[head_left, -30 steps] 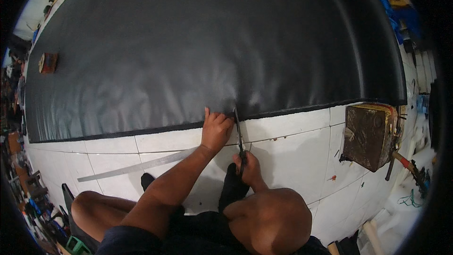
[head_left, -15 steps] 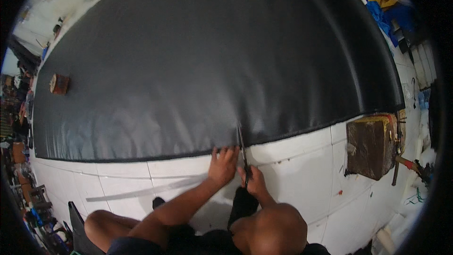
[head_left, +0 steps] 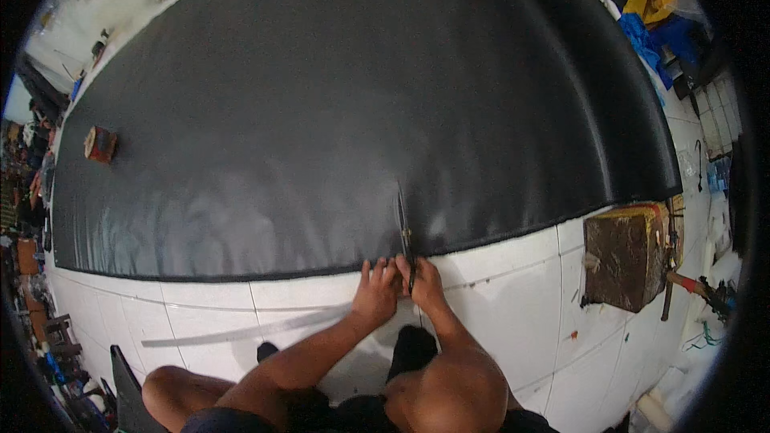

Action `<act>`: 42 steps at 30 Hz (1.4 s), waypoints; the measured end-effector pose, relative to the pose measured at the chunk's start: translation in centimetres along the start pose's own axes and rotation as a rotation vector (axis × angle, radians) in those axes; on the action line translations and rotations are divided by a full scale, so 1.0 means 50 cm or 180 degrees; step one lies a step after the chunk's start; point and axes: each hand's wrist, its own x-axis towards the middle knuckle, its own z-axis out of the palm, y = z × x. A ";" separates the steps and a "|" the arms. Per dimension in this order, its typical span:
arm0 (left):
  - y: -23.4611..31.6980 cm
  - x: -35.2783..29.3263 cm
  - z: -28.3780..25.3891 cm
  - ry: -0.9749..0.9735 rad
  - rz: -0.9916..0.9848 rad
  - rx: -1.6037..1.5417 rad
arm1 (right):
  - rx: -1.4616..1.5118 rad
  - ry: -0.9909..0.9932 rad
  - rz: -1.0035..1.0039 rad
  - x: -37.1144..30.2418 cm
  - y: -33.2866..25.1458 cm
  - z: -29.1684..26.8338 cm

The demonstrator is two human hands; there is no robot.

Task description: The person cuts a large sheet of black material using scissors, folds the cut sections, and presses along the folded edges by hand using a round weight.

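A large black leather-like sheet lies spread over the white tiled floor in front of me. My right hand is wrapped round the handles of long dark scissors. Their blades point away from me, past the near edge of the sheet and over its surface. Whether the blades are parted is hard to make out. Right beside the scissors is my left hand, its fingers stretched out and slightly apart, with the tips at the near edge of the sheet. Its thumb is hidden.
A dark brown block stands by the sheet's right front corner, a hammer-like tool with a red handle next to it. A short round block rests on the sheet at left. A long clear strip lies on the tiles.
The scissors and my right hand have moved forward, so the blades reach farther over the sheet. My left hand stays by the edge, almost unmoved. The view has shifted slightly.
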 end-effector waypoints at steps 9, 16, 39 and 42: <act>-0.011 -0.008 -0.004 0.0099 0.0056 -0.0157 | 0.0289 -0.0200 0.0462 0.022 -0.084 0.005; 0.002 -0.005 -0.011 -0.0123 -0.0002 -0.0129 | 0.0478 -0.0046 0.0481 0.157 -0.138 0.023; -0.002 0.016 -0.051 -0.0844 -0.0128 -0.0370 | 0.0312 -0.0137 0.0429 0.405 -0.290 0.015; -0.004 0.013 -0.052 -0.0807 -0.0091 -0.0199 | 0.0305 -0.0269 0.0303 0.424 -0.283 0.014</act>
